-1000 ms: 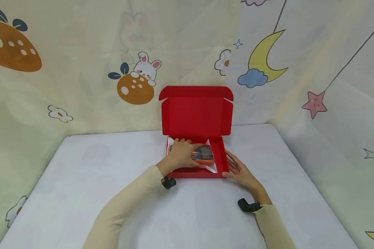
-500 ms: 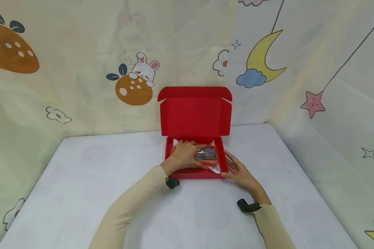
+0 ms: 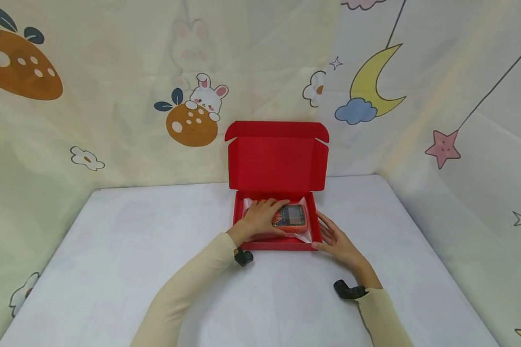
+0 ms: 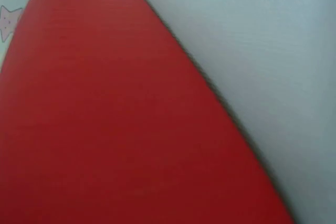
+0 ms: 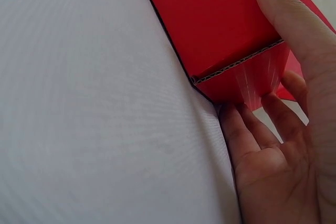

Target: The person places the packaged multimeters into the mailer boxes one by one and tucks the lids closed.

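A red cardboard mailer box point(image 3: 278, 246) stands on the table with its lid point(image 3: 278, 164) raised. Inside it lies an orange multimeter point(image 3: 292, 217) with a dark screen and a dial, on or in a clear plastic bag point(image 3: 305, 236). My left hand point(image 3: 260, 219) grips the multimeter from above and covers its left part. At the front right corner my right hand point(image 3: 336, 243) holds the box. The right wrist view shows its thumb point(image 5: 291, 17) on the front and its fingers point(image 5: 244, 129) against the side wall. The left wrist view holds only the box's red front, no hand.
A white table point(image 3: 126, 250) carries the box near its back edge. Behind and beside it hangs a printed cloth point(image 3: 260, 58). Each wrist bears a black camera point(image 3: 244, 257).
My left hand has shifted the multimeter and its bag to the right within the box; more of the multimeter's face shows now. The right hand has stayed at the corner.
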Demonstrator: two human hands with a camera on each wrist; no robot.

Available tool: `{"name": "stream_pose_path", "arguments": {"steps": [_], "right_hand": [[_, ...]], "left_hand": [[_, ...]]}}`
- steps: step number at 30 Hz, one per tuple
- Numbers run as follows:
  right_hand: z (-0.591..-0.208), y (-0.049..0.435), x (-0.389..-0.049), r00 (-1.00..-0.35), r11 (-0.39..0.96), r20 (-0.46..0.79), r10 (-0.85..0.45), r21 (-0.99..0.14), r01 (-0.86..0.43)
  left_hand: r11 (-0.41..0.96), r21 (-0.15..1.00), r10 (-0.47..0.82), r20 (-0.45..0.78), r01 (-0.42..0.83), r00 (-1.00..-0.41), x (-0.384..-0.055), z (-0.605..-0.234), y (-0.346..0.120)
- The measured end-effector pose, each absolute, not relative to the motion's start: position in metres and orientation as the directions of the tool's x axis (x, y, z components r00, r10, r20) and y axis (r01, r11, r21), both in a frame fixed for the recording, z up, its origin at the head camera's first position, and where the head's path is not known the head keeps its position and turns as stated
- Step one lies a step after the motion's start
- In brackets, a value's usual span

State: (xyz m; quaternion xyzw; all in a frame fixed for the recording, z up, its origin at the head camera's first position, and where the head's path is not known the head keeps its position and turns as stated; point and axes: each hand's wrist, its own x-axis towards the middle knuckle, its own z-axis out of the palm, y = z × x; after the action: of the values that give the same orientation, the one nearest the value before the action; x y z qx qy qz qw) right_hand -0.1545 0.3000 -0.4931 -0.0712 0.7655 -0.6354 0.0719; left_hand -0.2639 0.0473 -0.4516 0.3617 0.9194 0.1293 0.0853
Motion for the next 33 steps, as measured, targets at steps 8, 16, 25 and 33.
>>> {"name": "stream_pose_path", "arguments": {"steps": [8, 16, 25, 33], "right_hand": [[-0.493, 0.301, -0.158, -0.977, 0.190, 0.002, -0.213, -0.981, -0.043], [-0.496, 0.301, -0.160, -0.975, 0.175, 0.024, -0.220, -0.983, -0.064], [-0.493, 0.301, -0.153, -0.971, 0.121, 0.062, -0.229, -0.988, -0.092], [-0.471, 0.294, -0.163, -0.996, 0.129, 0.020, -0.091, -0.991, -0.032]], "left_hand": [[0.709, 0.241, 0.699, -0.111, 0.663, -0.706, -0.266, -0.457, 0.043], [0.731, 0.225, 0.679, -0.145, 0.644, -0.720, -0.268, -0.456, 0.040], [0.742, 0.303, 0.650, -0.108, 0.598, -0.752, -0.261, -0.458, 0.025], [0.711, 0.344, 0.566, 0.239, 0.614, -0.789, -0.267, -0.439, 0.002]]}}
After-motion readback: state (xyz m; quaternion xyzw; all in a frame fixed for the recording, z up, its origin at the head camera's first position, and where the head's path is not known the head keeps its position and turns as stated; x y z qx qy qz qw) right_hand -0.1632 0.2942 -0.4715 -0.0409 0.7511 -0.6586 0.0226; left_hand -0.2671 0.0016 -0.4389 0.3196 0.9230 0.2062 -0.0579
